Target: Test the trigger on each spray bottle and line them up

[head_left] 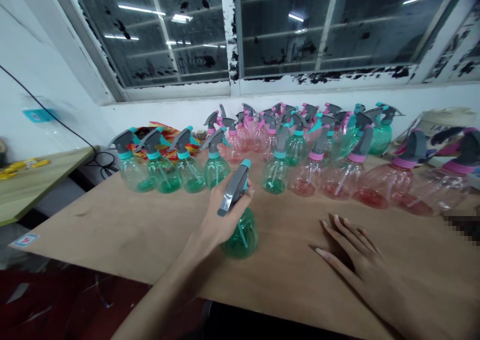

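My left hand (225, 205) is wrapped round the neck of a green spray bottle (242, 237) near the table's front edge. Its grey and teal spray head (235, 187) sticks out above my fingers. My right hand (354, 252) lies on the table to the right, fingers stretched out, with nothing in it. Beyond my left hand, a row of green spray bottles (190, 175) with teal collars stands on the left. Another green spray bottle (275, 175) is just right of the gap, followed by pink spray bottles (307, 176) with grey heads.
More pink and green bottles (245, 140) crowd the back of the wooden table (123, 230) below the window. A red and yellow bag (165, 137) lies behind the left row. At far left are a second table (48, 175) and a black cable (107, 165).
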Available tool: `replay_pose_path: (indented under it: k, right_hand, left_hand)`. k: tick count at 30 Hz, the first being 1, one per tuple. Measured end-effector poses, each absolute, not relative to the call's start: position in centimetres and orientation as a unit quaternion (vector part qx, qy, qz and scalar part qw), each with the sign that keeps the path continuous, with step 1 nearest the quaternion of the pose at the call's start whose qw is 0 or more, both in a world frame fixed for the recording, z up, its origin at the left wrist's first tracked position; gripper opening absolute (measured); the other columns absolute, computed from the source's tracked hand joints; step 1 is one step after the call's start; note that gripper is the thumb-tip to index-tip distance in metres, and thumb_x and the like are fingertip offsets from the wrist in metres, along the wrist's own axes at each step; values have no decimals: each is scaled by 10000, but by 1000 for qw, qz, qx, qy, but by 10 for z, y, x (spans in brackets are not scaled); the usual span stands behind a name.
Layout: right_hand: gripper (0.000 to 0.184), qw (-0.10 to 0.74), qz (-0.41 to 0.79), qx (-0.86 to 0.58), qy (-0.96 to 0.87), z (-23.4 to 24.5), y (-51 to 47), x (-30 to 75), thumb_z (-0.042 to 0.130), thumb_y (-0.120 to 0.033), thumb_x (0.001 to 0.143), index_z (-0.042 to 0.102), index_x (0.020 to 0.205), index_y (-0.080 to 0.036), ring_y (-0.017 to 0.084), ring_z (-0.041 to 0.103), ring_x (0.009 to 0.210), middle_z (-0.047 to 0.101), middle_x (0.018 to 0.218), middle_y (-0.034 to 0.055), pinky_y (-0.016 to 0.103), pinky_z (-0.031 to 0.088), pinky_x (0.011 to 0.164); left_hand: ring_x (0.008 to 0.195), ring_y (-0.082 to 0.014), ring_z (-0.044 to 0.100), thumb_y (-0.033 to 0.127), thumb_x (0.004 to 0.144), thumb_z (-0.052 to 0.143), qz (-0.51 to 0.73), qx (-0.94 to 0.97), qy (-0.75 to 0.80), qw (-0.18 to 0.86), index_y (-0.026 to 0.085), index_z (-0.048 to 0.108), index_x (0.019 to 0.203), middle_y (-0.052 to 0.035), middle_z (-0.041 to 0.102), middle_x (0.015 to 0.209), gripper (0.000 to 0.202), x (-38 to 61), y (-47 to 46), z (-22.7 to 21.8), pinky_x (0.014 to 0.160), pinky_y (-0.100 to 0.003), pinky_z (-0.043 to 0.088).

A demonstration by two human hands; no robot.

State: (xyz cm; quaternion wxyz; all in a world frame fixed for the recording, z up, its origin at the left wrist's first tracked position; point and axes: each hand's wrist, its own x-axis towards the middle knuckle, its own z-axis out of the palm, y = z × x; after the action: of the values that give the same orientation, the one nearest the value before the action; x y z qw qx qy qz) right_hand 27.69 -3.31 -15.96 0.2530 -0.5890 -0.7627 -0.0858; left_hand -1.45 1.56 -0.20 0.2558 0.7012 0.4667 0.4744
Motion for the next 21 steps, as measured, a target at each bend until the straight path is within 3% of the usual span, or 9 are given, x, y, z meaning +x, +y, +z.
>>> replay_pose_path:
  k: [3,8,21]
  right_hand:
    - [682,258,-85,-587,-762,-159,-33,277,365,-622,882,430,1403,-187,288,331,1375,446,1450,96,529,263,1121]
    - [679,260,-95,-581,-765,-161,-32,279,374,-618,882,433,1398,-180,284,327,1378,448,1449,97,524,264,1120]
    - [688,253,-117,-573,-770,-161,-32,278,332,-619,896,434,1388,-148,284,332,1375,451,1444,111,522,270,1111]
  left_hand:
    - [743,-169,608,276,808,541,470,705,470,249,242,595,946,3,662,842,151,-13,11,3,711,-302,505]
    - [708,-178,615,286,828,542,452,691,504,251,274,605,1107,14,652,756,287,-13,8,2,654,-300,504]
    - [793,-190,644,189,798,505,460,688,495,264,285,596,1175,4,667,801,399,-14,12,-9,740,-331,524]
